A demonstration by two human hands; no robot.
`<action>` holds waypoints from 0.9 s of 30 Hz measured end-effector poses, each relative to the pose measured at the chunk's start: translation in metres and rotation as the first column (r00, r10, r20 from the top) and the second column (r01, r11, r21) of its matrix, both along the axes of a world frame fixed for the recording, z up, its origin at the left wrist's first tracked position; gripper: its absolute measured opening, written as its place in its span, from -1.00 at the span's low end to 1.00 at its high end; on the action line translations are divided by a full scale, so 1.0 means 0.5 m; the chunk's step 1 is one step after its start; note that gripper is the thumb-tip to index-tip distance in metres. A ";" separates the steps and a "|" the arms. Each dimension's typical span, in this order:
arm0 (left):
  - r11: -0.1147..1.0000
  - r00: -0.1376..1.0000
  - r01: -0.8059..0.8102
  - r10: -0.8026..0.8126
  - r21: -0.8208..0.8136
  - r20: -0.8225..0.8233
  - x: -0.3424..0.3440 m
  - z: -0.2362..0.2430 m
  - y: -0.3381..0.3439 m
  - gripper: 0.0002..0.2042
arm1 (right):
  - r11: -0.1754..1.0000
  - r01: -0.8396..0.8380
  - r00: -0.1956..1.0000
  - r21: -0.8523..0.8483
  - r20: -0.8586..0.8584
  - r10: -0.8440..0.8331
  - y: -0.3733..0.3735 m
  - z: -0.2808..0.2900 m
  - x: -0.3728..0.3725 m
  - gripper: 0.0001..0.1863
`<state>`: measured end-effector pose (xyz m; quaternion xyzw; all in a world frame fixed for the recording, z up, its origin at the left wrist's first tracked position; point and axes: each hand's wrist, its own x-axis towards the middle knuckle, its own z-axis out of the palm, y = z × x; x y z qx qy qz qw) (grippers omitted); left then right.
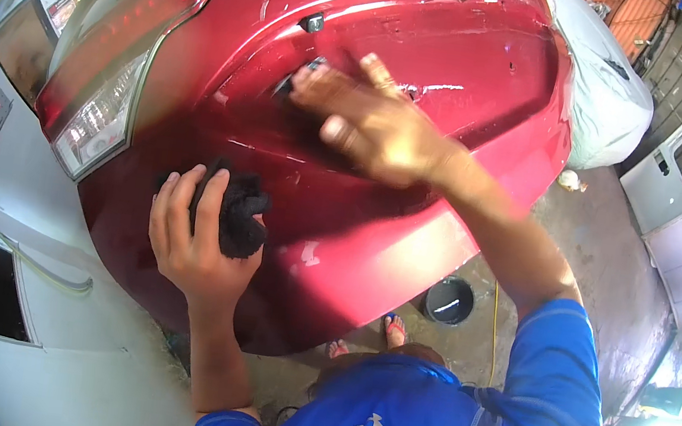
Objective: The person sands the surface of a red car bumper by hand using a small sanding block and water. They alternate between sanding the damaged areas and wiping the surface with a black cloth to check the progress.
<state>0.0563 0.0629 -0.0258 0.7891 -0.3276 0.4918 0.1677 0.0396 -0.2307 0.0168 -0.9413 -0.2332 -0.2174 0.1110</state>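
Observation:
My left hand (190, 231) grips a bunched black cloth (238, 212) over the lower left of the red car body (352, 258). My right hand (375, 122) is blurred by motion on the recessed red panel. Its fingertips press on a small dark piece (284, 87), mostly hidden under them, that I cannot make out. The panel has glossy streaks, scuffs and small holes. A tail light (115, 85) with red and clear lenses sits at the left, and a small black fitting (313, 22) is above my right hand.
A black bucket (449, 300) with dark liquid stands on the floor beside a yellow hose (493, 330), near my feet. At the right are a covered vehicle (601, 101) and a loose white door (669, 172). A white vehicle body (60, 348) is close on the left.

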 end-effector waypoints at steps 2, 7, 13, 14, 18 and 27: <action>1.000 1.000 0.001 -0.001 0.004 0.012 -0.003 -0.001 0.001 -0.57 | 1.000 0.013 0.998 0.025 0.068 -0.014 -0.005 -0.025 -0.004 -0.42; 1.000 1.000 0.001 -0.001 0.017 0.003 -0.006 -0.002 0.003 -0.58 | 0.999 0.037 0.999 0.017 0.020 -0.037 -0.021 -0.031 -0.047 -0.39; 1.000 1.000 -0.008 0.008 0.019 -0.005 -0.008 0.002 0.002 -0.59 | 0.987 0.112 0.993 0.113 -0.062 -0.105 -0.049 -0.070 -0.107 -0.34; 1.000 1.000 -0.008 0.008 0.015 -0.004 -0.009 0.004 0.005 -0.59 | 0.997 0.070 0.997 -0.026 -0.015 -0.070 -0.019 -0.099 -0.133 -0.34; 0.999 0.999 0.010 -0.008 0.045 -0.052 0.003 0.031 -0.018 -0.58 | 0.980 0.199 0.967 0.019 -0.168 -0.193 -0.113 -0.083 -0.153 -0.32; 0.923 0.986 -0.144 0.165 0.356 -0.028 0.058 0.063 -0.353 -0.24 | 0.577 0.263 0.965 0.773 -0.202 -0.170 -0.106 -0.151 -0.273 -0.36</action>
